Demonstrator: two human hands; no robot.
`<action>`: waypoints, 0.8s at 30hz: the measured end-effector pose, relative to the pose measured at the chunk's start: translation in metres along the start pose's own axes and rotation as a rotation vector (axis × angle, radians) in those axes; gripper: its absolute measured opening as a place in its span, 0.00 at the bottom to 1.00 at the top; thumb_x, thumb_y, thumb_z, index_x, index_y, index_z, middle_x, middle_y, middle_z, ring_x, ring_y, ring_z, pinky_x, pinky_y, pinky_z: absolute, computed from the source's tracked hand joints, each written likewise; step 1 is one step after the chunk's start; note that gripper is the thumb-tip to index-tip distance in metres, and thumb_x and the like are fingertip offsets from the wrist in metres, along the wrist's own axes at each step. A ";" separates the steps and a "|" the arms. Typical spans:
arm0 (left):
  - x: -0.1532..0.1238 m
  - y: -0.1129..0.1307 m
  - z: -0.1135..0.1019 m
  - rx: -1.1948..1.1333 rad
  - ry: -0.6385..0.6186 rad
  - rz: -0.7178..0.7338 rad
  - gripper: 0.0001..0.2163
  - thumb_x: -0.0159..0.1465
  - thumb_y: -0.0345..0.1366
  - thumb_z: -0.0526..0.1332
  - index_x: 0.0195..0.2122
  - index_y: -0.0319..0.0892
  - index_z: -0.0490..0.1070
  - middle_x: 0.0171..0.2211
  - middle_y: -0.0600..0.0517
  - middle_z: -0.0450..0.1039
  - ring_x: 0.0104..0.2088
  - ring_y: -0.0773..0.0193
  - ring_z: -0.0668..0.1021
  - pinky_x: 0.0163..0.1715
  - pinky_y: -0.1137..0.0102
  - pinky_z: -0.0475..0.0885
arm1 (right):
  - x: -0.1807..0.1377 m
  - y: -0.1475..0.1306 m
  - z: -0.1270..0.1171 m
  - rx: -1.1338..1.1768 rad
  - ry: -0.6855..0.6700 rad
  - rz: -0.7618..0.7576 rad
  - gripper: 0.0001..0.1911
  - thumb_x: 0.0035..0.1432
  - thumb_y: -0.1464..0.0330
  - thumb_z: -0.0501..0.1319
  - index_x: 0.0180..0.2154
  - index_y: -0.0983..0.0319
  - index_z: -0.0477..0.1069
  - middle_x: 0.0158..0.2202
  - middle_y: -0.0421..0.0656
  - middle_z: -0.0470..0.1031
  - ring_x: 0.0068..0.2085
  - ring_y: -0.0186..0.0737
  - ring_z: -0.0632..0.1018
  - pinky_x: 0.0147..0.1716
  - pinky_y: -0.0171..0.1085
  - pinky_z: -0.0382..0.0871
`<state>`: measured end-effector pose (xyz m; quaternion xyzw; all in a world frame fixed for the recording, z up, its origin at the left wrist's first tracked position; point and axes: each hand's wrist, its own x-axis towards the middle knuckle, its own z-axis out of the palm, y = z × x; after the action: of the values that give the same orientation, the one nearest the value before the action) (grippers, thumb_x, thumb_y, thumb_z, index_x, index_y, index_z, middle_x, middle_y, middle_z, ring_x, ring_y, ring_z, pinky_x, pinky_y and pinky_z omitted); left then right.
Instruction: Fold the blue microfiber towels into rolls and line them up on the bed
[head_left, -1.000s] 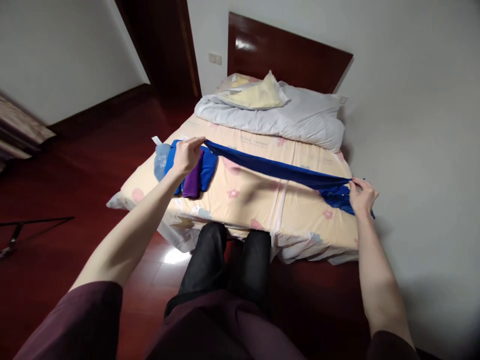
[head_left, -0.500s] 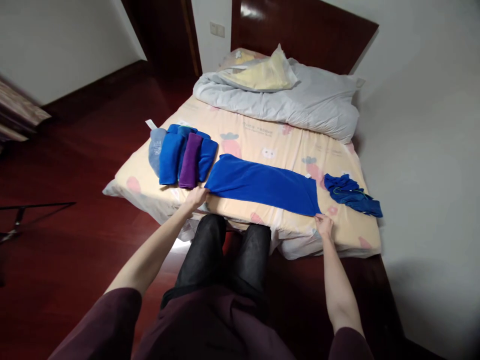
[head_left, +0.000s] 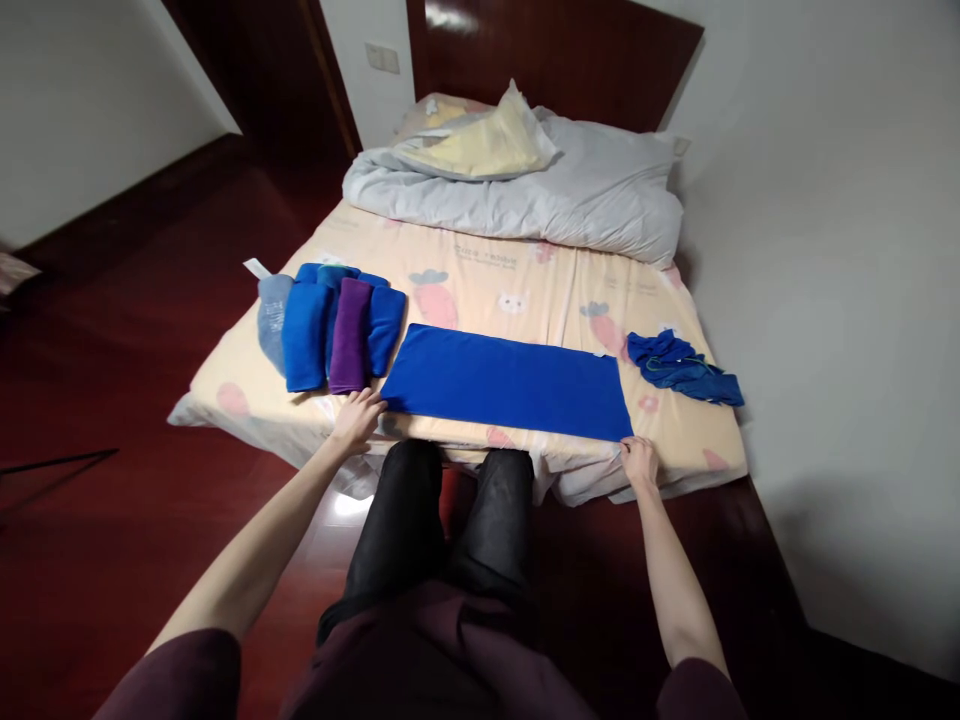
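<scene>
A blue towel (head_left: 502,385) lies spread as a long, nearly flat rectangle along the front of the bed. My left hand (head_left: 357,420) is closed on its near left corner, fingers resting low against the sheet. At the near right corner my right hand (head_left: 640,462) pinches the towel's edge. Just beyond my left hand are folded towels: a purple one (head_left: 350,335), a bright blue one (head_left: 307,338) and a grey-blue one (head_left: 274,318) with a white tag. A crumpled blue cloth (head_left: 682,366) sits apart, right of the spread towel.
The bed (head_left: 480,290) has a peach sheet with carrot prints. A grey quilt (head_left: 600,180) is bunched near the dark headboard (head_left: 555,60), with a pale yellow cloth (head_left: 487,145) on top. A white wall (head_left: 840,300) stands at the right; dark red floor (head_left: 135,400) lies left.
The blue towel has become flatter and straighter, its far left corner now squared out. Both hands keep to its near corners, lower against the bed. The view has shifted slightly right.
</scene>
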<state>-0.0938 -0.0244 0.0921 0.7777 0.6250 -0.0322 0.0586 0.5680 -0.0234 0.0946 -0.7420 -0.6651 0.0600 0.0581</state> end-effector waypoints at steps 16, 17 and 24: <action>0.112 0.111 0.001 -0.332 0.324 0.060 0.26 0.73 0.38 0.46 0.69 0.34 0.64 0.71 0.38 0.62 0.73 0.48 0.62 0.70 0.50 0.61 | 0.047 -0.307 0.017 0.371 -0.032 -0.402 0.30 0.72 0.69 0.50 0.72 0.69 0.58 0.77 0.54 0.51 0.76 0.51 0.56 0.74 0.48 0.53; 0.114 0.116 0.016 -0.365 0.313 0.034 0.27 0.73 0.38 0.46 0.70 0.34 0.63 0.72 0.38 0.61 0.74 0.48 0.61 0.70 0.49 0.60 | 0.048 -0.329 0.034 0.447 -0.054 -0.459 0.30 0.73 0.69 0.50 0.72 0.69 0.58 0.77 0.52 0.51 0.76 0.48 0.54 0.75 0.47 0.52; 0.097 0.117 0.077 -0.444 0.363 -0.032 0.28 0.75 0.41 0.44 0.73 0.38 0.60 0.75 0.42 0.53 0.76 0.52 0.55 0.74 0.50 0.48 | 0.043 -0.369 0.124 0.701 -0.156 -0.536 0.28 0.72 0.73 0.50 0.71 0.70 0.61 0.74 0.49 0.58 0.75 0.41 0.57 0.76 0.47 0.54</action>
<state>0.0434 0.0350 0.0095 0.7290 0.6291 0.2443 0.1144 0.1903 0.0599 0.0334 -0.4723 -0.7757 0.3203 0.2694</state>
